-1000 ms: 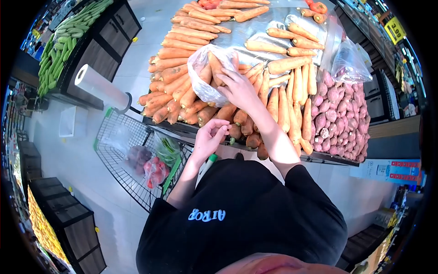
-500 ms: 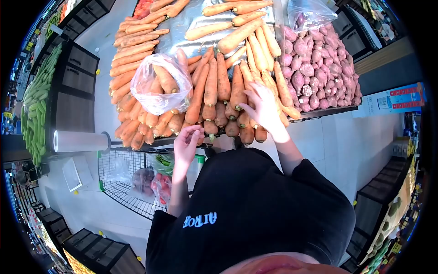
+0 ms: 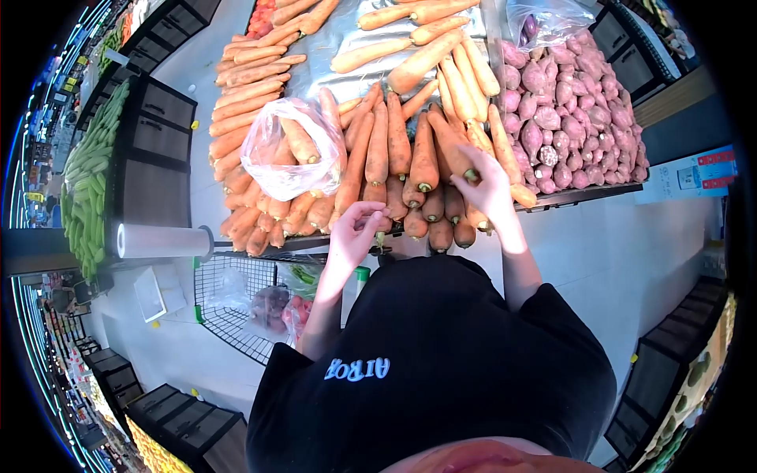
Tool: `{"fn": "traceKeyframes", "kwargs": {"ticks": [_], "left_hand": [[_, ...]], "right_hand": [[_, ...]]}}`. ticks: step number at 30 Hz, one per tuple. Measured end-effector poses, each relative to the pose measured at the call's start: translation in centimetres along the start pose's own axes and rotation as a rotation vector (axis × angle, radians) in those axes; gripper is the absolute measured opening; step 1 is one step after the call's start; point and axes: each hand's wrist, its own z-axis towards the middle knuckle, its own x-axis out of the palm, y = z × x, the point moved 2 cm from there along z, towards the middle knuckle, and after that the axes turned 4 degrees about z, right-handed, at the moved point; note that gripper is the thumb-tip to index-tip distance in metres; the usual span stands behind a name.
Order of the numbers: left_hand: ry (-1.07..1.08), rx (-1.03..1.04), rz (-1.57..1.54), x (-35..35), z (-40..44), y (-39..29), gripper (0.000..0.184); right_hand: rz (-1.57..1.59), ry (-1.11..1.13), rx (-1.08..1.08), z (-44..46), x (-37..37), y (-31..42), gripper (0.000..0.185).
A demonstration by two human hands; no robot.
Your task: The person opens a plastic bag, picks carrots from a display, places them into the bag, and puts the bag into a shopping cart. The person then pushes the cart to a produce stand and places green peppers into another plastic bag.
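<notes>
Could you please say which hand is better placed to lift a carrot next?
Probably the right hand: it is curved around the end of a carrot, while the left hand is half-curled, apparently empty.

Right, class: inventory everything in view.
Carrots: many, orange, centre
Carrot bag: one, translucent, on carrots
Tubers: many, purple, right
Second bag: one, clear, on tubers
Red produce: several, red, behind carrots
Roll: one, white, left
Cart: one, black, lower left
Bagged produce: several, mixed colours, in cart
Green vegetables: many, green, far left
Box: one, white, floor
Cabinets: several, dark, edges
Shirt: one, black, bottom
Left hand: one, bare, by front carrots
Right hand: one, bare, at a carrot
</notes>
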Motion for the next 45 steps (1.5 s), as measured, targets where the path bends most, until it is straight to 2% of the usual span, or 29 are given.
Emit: {"fn": "traceKeyframes", "kwargs": {"ticks": [2, 4, 5, 8, 10, 11, 12, 13, 14, 17, 22, 25, 27, 29, 31, 34, 35, 39, 41, 44, 45], "left_hand": [[0.006, 0.006, 0.030, 0.1, -0.1, -0.4, 0.020], [0.005, 0.004, 0.037, 0.0, -0.1, -0.5, 0.020], [0.005, 0.008, 0.032, 0.0, -0.1, -0.6, 0.021], [0.009, 0.064, 0.004, 0.3, 0.2, -0.6, 0.034], [-0.004, 0.083, -0.062, 0.9, 0.2, -2.0, 0.045], [0.020, 0.074, -0.111, 1.2, 0.2, -3.1, 0.058], [0.023, 0.177, -0.202, 1.4, 0.3, -2.8, 0.063], [0.000, 0.191, -0.256, 1.9, -0.1, -4.0, 0.064], [-0.023, 0.204, -0.310, 2.1, -0.6, -5.6, 0.066], [-0.121, 0.257, -0.158, 1.6, -0.9, -7.4, 0.065], [-0.143, 0.246, -0.090, 0.9, -1.4, -7.6, 0.055], [-0.166, 0.211, -0.114, 0.9, -1.5, -7.3, 0.049], [-0.198, 0.139, -0.078, 0.4, -1.6, -6.4, 0.041], [-0.211, 0.168, -0.192, 0.2, -1.4, -6.0, 0.034], [-0.195, 0.148, -0.217, 0.1, -1.5, -5.9, 0.036], [-0.112, 0.063, -0.103, -0.2, -1.7, -5.8, 0.046], [-0.079, 0.045, -0.051, -0.3, -1.7, -5.9, 0.048], [0.022, -0.046, 0.029, 0.3, -1.9, -6.3, 0.054], [0.029, -0.028, 0.044, 0.5, -1.8, -6.0, 0.054], [-0.033, -0.056, -0.093, 1.4, -1.6, -5.7, 0.053], [-0.068, -0.074, -0.163, 1.7, -1.5, -5.7, 0.052]], "right_hand": [[0.114, -0.137, 0.103, 1.3, -2.2, 0.9, 0.054], [0.560, -0.275, 0.311, 2.2, -3.5, -0.1, 0.047], [0.745, -0.367, 0.287, 2.4, -4.4, 0.0, 0.044], [0.752, -0.351, 0.203, 2.7, -7.8, 1.6, 0.039], [1.025, -0.291, 0.242, 2.1, -7.2, 2.1, 0.048], [1.175, -0.265, 0.251, 1.7, -6.3, 3.4, 0.051], [1.325, -0.236, 0.259, 1.6, -5.7, 4.1, 0.054], [1.374, -0.152, 0.269, 1.1, -4.5, 3.7, 0.059], [1.511, -0.074, 0.317, 0.3, -3.5, 3.5, 0.044], [1.493, 0.041, 0.379, -0.3, -1.6, 5.0, 0.047], [1.558, 0.122, 0.419, -0.9, -0.7, 3.9, 0.053], [1.514, 0.177, 0.289, -0.6, -1.5, 4.6, 0.059], [1.377, 0.222, 0.244, -0.4, -2.2, 5.0, 0.063], [1.196, 0.263, 0.208, 0.0, -3.2, 5.3, 0.066], [0.968, 0.296, 0.183, 0.5, -4.1, 5.4, 0.074], [1.244, 0.431, 0.358, 0.2, -3.7, 4.7, 0.041], [1.165, 0.318, 0.376, 0.2, -3.0, 4.7, 0.033], [1.229, 0.285, 0.451, 0.8, -2.8, 4.6, 0.034], [1.250, 0.260, 0.470, 0.9, -2.6, 4.4, 0.035], [1.122, 0.040, 0.342, 1.4, -0.9, 7.0, 0.036], [1.165, 0.057, 0.280, 1.3, -0.1, 8.0, 0.041]]}}
